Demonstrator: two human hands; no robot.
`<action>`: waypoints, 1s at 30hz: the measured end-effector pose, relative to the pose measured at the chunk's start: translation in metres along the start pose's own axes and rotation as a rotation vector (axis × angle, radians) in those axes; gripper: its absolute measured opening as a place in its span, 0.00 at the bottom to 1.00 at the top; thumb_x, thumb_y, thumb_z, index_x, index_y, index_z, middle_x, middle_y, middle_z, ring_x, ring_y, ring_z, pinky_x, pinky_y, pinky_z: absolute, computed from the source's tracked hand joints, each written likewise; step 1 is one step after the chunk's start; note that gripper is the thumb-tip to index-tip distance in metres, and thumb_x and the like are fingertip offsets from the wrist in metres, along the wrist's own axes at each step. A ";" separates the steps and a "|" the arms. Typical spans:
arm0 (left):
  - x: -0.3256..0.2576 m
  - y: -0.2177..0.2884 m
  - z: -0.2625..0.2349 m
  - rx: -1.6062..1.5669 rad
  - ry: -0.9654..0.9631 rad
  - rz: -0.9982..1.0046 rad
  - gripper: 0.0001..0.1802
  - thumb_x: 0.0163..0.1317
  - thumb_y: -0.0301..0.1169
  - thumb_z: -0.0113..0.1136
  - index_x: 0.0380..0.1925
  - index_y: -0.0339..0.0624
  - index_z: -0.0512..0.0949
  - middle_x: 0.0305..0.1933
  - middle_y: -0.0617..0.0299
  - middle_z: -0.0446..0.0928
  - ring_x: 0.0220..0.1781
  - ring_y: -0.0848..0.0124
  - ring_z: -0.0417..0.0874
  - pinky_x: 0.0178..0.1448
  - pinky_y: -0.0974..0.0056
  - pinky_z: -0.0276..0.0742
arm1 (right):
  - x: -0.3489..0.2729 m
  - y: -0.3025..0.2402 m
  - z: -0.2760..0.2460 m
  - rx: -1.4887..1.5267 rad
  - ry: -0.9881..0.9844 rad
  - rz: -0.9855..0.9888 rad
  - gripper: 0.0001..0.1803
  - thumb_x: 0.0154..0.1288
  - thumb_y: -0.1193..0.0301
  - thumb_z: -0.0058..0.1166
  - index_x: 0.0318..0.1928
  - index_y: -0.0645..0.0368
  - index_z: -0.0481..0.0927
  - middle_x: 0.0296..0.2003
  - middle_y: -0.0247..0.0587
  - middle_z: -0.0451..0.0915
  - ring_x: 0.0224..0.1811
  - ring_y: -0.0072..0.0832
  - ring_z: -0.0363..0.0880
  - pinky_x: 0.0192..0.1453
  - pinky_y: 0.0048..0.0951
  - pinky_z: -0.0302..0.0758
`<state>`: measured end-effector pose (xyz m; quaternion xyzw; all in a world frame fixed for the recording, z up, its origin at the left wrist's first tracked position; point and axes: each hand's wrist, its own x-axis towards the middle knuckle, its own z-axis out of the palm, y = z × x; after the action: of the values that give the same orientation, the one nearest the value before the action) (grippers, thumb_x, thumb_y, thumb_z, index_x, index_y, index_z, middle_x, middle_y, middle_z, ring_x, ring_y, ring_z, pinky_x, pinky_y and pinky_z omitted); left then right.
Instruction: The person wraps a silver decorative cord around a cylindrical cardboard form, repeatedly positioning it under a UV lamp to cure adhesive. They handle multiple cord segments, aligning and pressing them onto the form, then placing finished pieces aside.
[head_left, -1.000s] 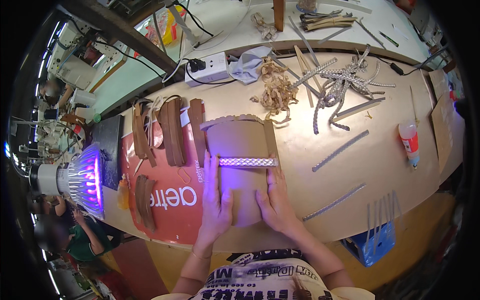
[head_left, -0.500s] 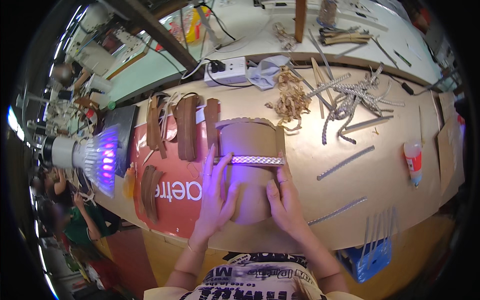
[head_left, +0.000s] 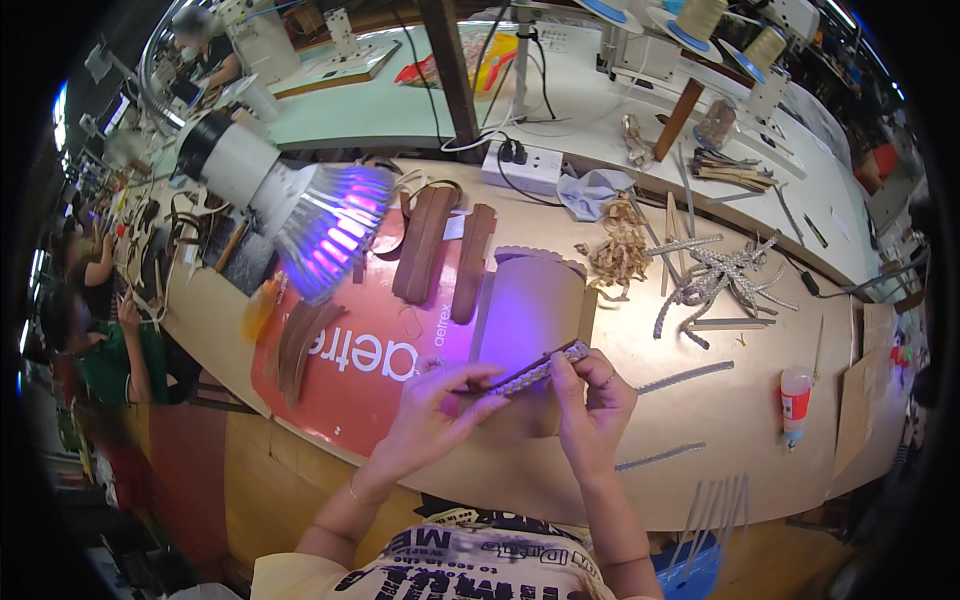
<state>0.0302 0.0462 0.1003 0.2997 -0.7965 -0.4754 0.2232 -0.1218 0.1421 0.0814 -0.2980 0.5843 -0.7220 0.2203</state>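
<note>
Workshop benches fill the background, and nearest the person a tan wooden bench point(head_left: 760, 440) carries the work. Above its near edge, a narrow brown strap faced with a row of silvery studs point(head_left: 535, 372) is lifted off the surface, slanting up to the right. The left hand point(head_left: 432, 410) pinches the strap's lower left end between thumb and fingers; the right hand point(head_left: 592, 405) clenches on its upper right end, so the strap spans the gap between the two hands. Directly behind it a tan cardboard form with a rounded top point(head_left: 530, 310) lies on the bench, washed in violet light from a white lamp with a purple glowing face point(head_left: 325, 225) that hangs over the left part of the bench. Left of the form, a red printed sheet point(head_left: 350, 360) holds several brown leather strap pieces point(head_left: 440, 255). Toward the far edge lie a white power strip point(head_left: 522, 165) and a heap of silvery studded strips point(head_left: 715, 275). Near the right edge stands a small glue bottle with a red label point(head_left: 795, 395).
</note>
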 end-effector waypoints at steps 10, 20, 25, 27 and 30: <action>-0.037 -0.016 -0.015 -0.840 -0.191 -0.321 0.10 0.64 0.25 0.65 0.43 0.30 0.82 0.35 0.64 0.80 0.36 0.79 0.80 0.39 0.72 0.76 | -0.004 -0.034 0.020 -0.124 -0.140 0.091 0.08 0.61 0.78 0.64 0.27 0.68 0.80 0.24 0.33 0.77 0.27 0.17 0.73 0.34 0.20 0.68; -0.043 -0.019 -0.022 -0.680 -0.152 -0.208 0.10 0.63 0.24 0.65 0.43 0.32 0.82 0.35 0.65 0.80 0.37 0.81 0.78 0.41 0.73 0.75 | -0.004 -0.025 0.025 0.004 -0.174 0.313 0.07 0.65 0.76 0.62 0.29 0.66 0.83 0.24 0.34 0.78 0.28 0.16 0.74 0.35 0.20 0.70; -0.054 -0.035 -0.038 -0.454 -0.007 -0.149 0.08 0.63 0.24 0.65 0.42 0.35 0.84 0.34 0.67 0.81 0.35 0.79 0.78 0.41 0.71 0.75 | 0.001 -0.007 0.024 -0.118 -0.034 0.169 0.12 0.71 0.70 0.56 0.34 0.66 0.85 0.25 0.33 0.79 0.28 0.14 0.72 0.33 0.20 0.67; -0.060 -0.053 -0.055 -0.347 0.194 -0.267 0.09 0.63 0.24 0.64 0.43 0.34 0.83 0.34 0.62 0.82 0.37 0.76 0.80 0.43 0.70 0.76 | 0.010 -0.004 0.016 -0.183 0.061 0.084 0.11 0.72 0.70 0.54 0.40 0.67 0.85 0.26 0.35 0.79 0.27 0.13 0.71 0.34 0.19 0.67; -0.066 -0.095 -0.085 0.033 0.457 -0.341 0.10 0.63 0.24 0.64 0.43 0.33 0.83 0.34 0.57 0.82 0.37 0.75 0.81 0.44 0.69 0.77 | 0.019 -0.003 -0.010 -0.236 0.147 0.090 0.12 0.72 0.71 0.54 0.48 0.67 0.82 0.29 0.36 0.80 0.25 0.13 0.68 0.35 0.18 0.67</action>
<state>0.1573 0.0038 0.0491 0.5322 -0.6712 -0.4132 0.3091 -0.1417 0.1372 0.0860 -0.2416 0.6926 -0.6575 0.1723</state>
